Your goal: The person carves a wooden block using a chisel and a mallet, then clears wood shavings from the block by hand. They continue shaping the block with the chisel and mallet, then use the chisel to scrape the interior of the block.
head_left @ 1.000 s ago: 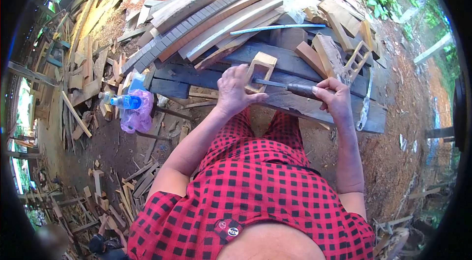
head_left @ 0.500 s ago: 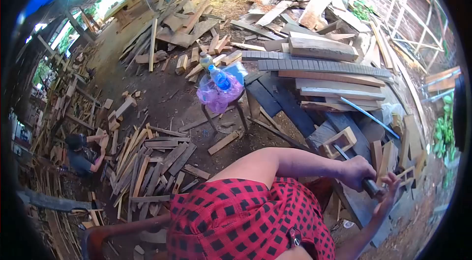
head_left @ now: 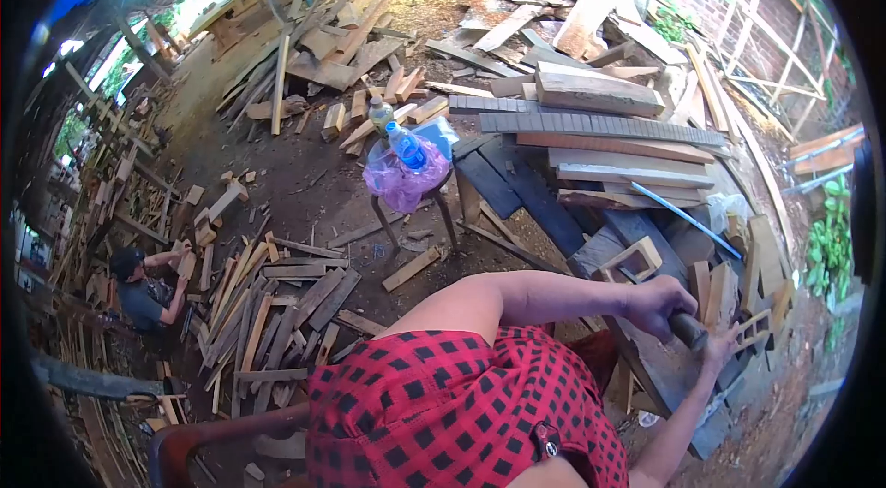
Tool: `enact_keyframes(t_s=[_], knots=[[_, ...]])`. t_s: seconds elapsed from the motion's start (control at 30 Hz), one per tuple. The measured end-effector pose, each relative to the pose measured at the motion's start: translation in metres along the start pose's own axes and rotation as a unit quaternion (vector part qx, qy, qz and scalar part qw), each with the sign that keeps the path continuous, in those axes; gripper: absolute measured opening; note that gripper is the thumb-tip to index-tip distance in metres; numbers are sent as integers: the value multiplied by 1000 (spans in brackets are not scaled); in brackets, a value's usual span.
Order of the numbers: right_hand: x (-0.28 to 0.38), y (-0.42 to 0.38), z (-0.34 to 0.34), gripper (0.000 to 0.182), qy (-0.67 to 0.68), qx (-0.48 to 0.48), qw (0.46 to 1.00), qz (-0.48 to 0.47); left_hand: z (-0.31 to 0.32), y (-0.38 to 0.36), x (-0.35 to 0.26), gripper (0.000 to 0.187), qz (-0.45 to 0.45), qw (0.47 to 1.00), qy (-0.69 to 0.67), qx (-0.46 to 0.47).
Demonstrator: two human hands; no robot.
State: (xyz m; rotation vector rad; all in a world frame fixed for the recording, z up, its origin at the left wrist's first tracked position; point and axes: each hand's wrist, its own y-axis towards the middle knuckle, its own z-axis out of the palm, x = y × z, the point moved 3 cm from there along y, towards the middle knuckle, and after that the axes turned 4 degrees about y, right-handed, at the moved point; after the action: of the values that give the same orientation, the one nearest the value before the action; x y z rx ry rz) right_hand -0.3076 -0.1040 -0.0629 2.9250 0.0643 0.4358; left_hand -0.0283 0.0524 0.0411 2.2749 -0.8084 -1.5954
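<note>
My left hand point(head_left: 657, 305) is closed around a dark, round-ended tool point(head_left: 688, 331), its blunt end pointing down to the right. The rest of the tool is hidden by the hand. Just below, my right hand point(head_left: 719, 350) has its fingers at the near edge of a small light-wood frame point(head_left: 755, 331) and appears closed on it. Upright wooden blocks point(head_left: 723, 292) stand right behind both hands. A dark plank point(head_left: 651, 354) lies beneath them. Another open wooden frame point(head_left: 637, 259) rests beside my left wrist.
A stool holds bottles point(head_left: 406, 148) and a pink plastic bag point(head_left: 406, 188). Stacked boards point(head_left: 600, 89) and a blue pole point(head_left: 683, 219) lie beyond my hands. Wood offcuts point(head_left: 295, 303) are heaped on the ground. At the far left a person point(head_left: 143, 290) handles a piece of wood.
My right hand's fingers, spread apart before, have drawn in against the small frame. The tool in my left hand has turned, showing its round end more, and the whole view has shifted slightly.
</note>
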Motion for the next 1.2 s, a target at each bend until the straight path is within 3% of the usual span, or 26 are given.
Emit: enact_keyframes(t_s=[0.1,0.13,0.17,0.2,0.23,0.3,0.4,0.47,0.6,0.63,0.67,0.77,0.8,0.87,0.93,0.97,1.03,1.07,1.13,1.17,1.2], knots=[[-26,29,18,95,124,42,991,17,8,1,17,39,-26,995,-81,43],[-18,19,8,75,161,55,985,35,9,0,17,41,-50,991,-109,55],[-6,8,-4,56,197,67,977,54,15,2,26,33,-17,992,-124,27],[4,-7,-11,43,453,145,868,141,14,1,22,33,-25,978,-203,37],[-6,-9,-7,44,485,206,841,127,5,2,11,35,-32,985,-157,66],[10,-51,-34,48,636,164,737,159,3,6,3,40,-45,987,-128,86],[45,-101,-95,51,658,86,732,152,9,8,11,33,-73,989,-100,79],[60,-119,-144,61,700,-34,710,62,9,8,18,28,-78,992,-36,96],[85,-135,-221,87,692,-162,693,-124,1,11,11,28,-57,992,-72,86],[81,-136,-218,90,713,-139,661,-185,0,13,11,29,-59,993,-62,75],[83,-140,-207,91,742,-102,639,-178,-3,14,10,29,-55,994,-64,75],[95,-169,-162,94,596,-59,785,-158,-3,15,7,28,-63,993,-39,87],[98,-176,-150,94,529,-57,832,-154,-1,14,6,26,-92,987,-111,69],[107,-180,-130,94,562,84,816,-111,1,14,5,25,-121,975,-179,53],[110,-173,-164,93,559,39,821,-111,1,13,6,24,-116,972,-204,35],[109,-172,-184,93,552,-11,826,-112,0,11,27,24,-80,987,-127,57],[96,-178,-201,90,650,-71,755,-48,-6,14,15,25,-73,990,-107,57],[95,-177,-213,89,688,-93,713,-93,-8,14,10,25,-68,992,-88,57],[106,-174,-222,77,792,-199,544,-191,-10,14,8,25,-73,991,-95,58],[101,-175,-204,76,796,-203,541,-179,-9,15,8,27,-75,990,-102,66],[91,-179,-163,78,750,-164,619,-167,-8,15,9,27,-75,990,-102,61]])
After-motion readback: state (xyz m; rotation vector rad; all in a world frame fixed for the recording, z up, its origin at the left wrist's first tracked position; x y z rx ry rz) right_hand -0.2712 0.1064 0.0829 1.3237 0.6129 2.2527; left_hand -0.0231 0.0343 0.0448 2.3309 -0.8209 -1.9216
